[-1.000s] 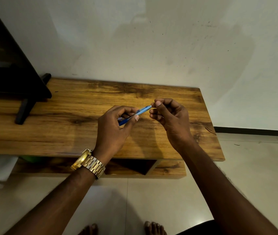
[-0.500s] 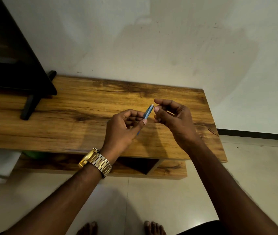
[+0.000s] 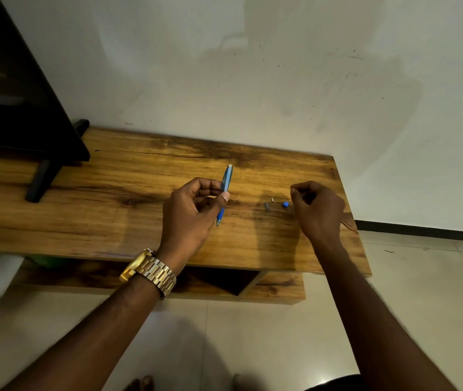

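My left hand [image 3: 191,218] grips a blue pen [image 3: 226,180] between thumb and fingers, just above the wooden table [image 3: 106,215]. The pen stands nearly upright, its pale end up and its tip down. My right hand [image 3: 322,211] hovers low over the table's right part with its fingers curled. Whether those fingers pinch anything is hidden. Right beside its fingertips lie small pen parts [image 3: 279,206]: a clear piece, a tiny blue piece and a tiny silver piece.
A black TV [image 3: 13,108] stands at the table's left on a dark foot [image 3: 41,179]. Behind the table is a white wall. A lower shelf [image 3: 275,289] runs under the tabletop above the tiled floor. A gold watch [image 3: 151,270] is on my left wrist.
My right hand left the pen's end and moved right, down to the small parts on the table. My left hand turned the pen from slanted to nearly upright.
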Demonstrator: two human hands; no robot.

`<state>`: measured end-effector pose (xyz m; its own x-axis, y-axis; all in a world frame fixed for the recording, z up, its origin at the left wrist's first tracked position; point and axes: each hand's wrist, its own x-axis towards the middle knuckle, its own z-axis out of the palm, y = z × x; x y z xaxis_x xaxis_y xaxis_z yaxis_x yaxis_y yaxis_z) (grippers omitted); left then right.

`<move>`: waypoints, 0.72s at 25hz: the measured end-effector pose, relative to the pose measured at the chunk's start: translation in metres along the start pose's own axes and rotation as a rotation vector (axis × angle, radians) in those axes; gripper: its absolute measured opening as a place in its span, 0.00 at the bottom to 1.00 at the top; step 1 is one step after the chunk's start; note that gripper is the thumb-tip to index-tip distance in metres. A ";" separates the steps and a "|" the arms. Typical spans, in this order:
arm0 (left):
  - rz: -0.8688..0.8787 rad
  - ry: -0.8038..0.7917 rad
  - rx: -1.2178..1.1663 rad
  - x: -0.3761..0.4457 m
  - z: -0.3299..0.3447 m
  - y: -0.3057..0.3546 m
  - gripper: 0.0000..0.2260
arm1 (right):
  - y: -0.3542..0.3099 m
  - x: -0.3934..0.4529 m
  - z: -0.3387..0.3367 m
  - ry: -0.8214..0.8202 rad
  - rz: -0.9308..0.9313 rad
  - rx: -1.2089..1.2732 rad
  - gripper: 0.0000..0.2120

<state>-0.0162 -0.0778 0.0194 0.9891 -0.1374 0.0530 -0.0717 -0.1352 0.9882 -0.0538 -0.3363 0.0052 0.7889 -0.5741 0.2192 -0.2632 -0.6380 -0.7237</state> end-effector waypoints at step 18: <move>0.058 -0.007 0.103 -0.003 -0.009 0.005 0.07 | -0.047 -0.015 0.024 -0.135 -0.004 0.438 0.04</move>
<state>-0.0186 -0.0693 0.0256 0.9820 -0.1546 0.1083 -0.1420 -0.2271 0.9635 -0.0403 -0.2853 0.0205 0.8626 -0.4814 0.1557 -0.0237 -0.3458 -0.9380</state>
